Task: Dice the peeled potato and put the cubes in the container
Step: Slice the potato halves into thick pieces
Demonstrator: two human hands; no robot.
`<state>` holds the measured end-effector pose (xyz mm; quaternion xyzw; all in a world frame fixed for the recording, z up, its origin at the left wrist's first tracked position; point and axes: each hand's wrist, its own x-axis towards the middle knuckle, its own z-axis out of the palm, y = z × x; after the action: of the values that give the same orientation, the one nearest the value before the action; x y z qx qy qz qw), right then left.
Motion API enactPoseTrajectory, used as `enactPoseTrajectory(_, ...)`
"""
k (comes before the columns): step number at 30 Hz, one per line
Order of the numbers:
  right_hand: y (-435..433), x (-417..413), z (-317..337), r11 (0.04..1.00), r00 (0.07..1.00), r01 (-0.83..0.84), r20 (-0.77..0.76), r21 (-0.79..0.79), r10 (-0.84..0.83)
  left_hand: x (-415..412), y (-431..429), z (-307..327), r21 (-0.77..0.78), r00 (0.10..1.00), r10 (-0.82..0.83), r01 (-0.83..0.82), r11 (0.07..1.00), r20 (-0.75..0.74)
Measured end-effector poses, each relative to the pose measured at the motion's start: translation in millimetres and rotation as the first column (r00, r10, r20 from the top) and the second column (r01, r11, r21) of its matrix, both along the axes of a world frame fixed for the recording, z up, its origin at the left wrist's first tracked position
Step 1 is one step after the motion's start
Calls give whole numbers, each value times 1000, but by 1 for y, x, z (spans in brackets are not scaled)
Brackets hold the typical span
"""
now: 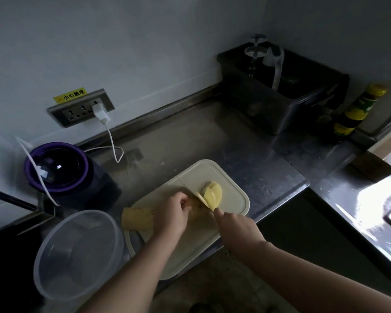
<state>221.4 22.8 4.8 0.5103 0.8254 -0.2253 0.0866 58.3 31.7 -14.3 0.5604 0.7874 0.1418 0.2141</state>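
A pale cutting board [233, 184] lies on the steel counter. On it, my left hand [175, 213] grips a peeled yellow potato piece [195, 212] with curled fingers. My right hand [237, 227] holds a knife [190, 190] whose blade runs away across the board, standing on edge against the potato. Several cut slices [213, 194] lean together just right of the blade. Another yellow potato piece [137, 219] lies at the board's left edge. A clear round plastic container [77, 254] stands left of the board, nothing visible inside.
A purple-rimmed appliance [59, 168] stands behind the container, with a white cable [112, 141] running from the wall socket [81, 108]. A dark bin [278, 96] and a yellow-labelled bottle [359, 109] sit at the back right. The counter edge drops off right of the board.
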Motion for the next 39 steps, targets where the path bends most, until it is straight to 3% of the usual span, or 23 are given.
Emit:
enactPoseTrajectory(7,5,6,3,997,998,63,14,-41,-63,-2,0,4,-18,999,-11,11,1000,45)
enactPoseTrajectory(24,0,17,32,991,997,76,-3,114,-77,-4,-3,10,-40,982,-20,28,999,190)
enactPoseTrajectory(39,-11,8,31,991,999,-41,36,125,37,-4,-2,5,-27,998,10,-9,1000,58)
